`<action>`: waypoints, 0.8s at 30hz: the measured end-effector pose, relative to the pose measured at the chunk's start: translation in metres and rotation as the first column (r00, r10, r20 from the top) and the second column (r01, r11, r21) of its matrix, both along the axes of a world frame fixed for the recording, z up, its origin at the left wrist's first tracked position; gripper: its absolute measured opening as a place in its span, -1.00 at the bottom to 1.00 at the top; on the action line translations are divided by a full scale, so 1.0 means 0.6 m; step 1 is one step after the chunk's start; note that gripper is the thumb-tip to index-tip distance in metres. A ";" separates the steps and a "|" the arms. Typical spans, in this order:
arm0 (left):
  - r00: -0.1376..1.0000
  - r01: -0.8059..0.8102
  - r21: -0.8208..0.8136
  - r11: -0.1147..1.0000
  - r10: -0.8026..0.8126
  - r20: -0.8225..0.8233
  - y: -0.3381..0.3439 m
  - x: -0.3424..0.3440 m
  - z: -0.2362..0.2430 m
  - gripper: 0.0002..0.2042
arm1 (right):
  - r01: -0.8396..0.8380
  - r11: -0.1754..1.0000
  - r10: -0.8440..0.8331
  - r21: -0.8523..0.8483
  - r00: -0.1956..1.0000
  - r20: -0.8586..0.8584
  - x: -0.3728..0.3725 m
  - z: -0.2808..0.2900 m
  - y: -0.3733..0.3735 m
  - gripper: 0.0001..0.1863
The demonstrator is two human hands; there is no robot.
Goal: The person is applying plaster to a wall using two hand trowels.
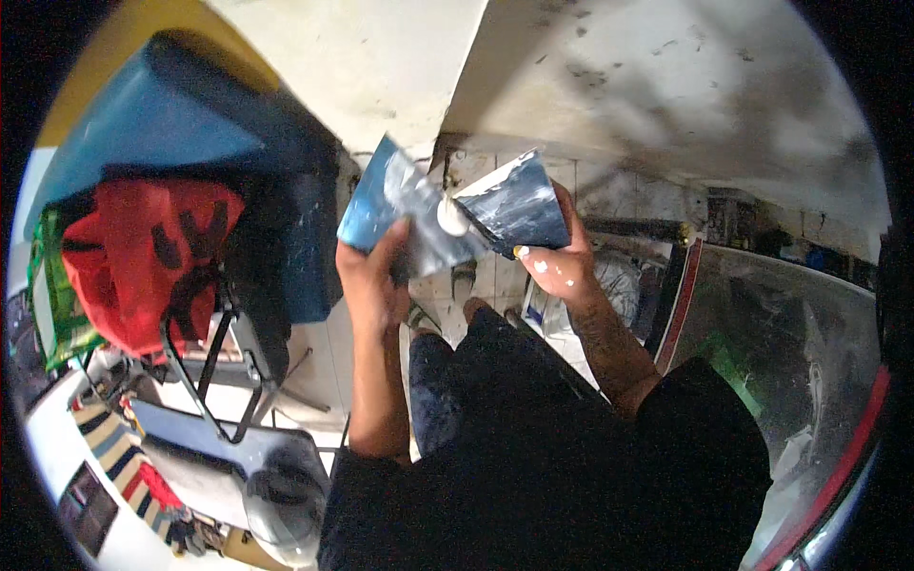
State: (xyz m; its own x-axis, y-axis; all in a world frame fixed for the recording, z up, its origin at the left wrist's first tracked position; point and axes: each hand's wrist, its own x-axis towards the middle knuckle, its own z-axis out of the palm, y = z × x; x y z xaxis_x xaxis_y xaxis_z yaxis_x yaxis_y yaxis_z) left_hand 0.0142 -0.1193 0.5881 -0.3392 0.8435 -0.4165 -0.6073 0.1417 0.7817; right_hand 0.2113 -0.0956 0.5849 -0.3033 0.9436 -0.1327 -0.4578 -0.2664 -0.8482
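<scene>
My left hand [373,276] grips the left part of a shiny blue and silver foil pouch [400,205], raised in front of me. My right hand [555,262] holds the right flap of the same pouch [519,205], with white smears on the fingers. Between the two flaps a small round white cap or spout [451,219] shows. The pouch looks pulled apart at the middle. Below the hands I see my dark clothing and my feet on a tiled floor.
To the left stands a black folding frame [224,366] loaded with a red bag [143,257] and a green bag [57,285], beside a blue box [181,124]. A striped mat [119,457] lies at the lower left. A shiny metal surface [790,333] with a red edge curves at the right.
</scene>
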 end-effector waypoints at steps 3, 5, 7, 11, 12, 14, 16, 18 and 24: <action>1.000 0.015 0.043 0.999 -0.015 -0.008 -0.013 -0.020 0.026 -0.66 | -0.199 0.944 0.079 0.263 0.910 0.407 -0.035 0.053 -0.039 -0.33; 0.999 0.029 0.051 0.998 -0.028 -0.021 -0.035 -0.028 0.034 -0.66 | -0.241 0.868 0.023 0.435 0.893 0.449 -0.053 0.050 -0.057 -0.38; 0.999 0.028 0.060 0.998 -0.026 -0.036 -0.047 -0.034 0.043 -0.68 | -0.322 0.733 -0.064 0.599 0.844 0.532 -0.070 0.044 -0.071 -0.48; 0.994 0.070 0.093 0.993 -0.061 -0.095 -0.086 -0.059 0.031 -0.69 | -0.315 0.674 -0.183 0.668 0.804 0.565 -0.099 0.031 -0.110 -0.36; 0.992 0.083 0.119 0.989 -0.071 -0.101 -0.102 -0.067 0.042 -0.69 | -0.328 0.645 -0.202 0.690 0.797 0.569 -0.107 0.029 -0.123 -0.37; 0.995 0.054 0.082 0.995 -0.061 0.076 -0.133 -0.077 0.068 -0.69 | -0.350 0.698 -0.166 0.625 0.770 0.617 -0.113 0.042 -0.148 -0.35; 0.998 0.064 0.125 0.990 -0.062 -0.024 -0.152 -0.085 0.100 -0.69 | -0.549 0.633 -0.118 0.546 0.628 0.769 -0.118 0.016 -0.158 -0.28; 0.989 0.045 0.212 0.976 -0.074 0.129 -0.170 -0.089 0.133 -0.68 | -0.565 0.652 -0.055 0.506 0.630 0.774 -0.119 0.014 -0.179 -0.22; 0.998 0.020 0.250 0.968 -0.004 -0.064 -0.196 -0.132 0.100 -0.71 | -0.145 0.880 -0.108 0.452 0.866 0.489 -0.102 0.077 -0.193 -0.18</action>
State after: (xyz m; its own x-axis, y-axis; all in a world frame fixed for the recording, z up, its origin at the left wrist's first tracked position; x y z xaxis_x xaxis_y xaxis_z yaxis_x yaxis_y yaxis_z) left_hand -0.0651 -0.2366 0.6483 -0.3472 0.9224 -0.1693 -0.5553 -0.0567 0.8297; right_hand 0.1503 -0.2113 0.6308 -0.3361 0.9246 0.1795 0.0488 0.2074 -0.9770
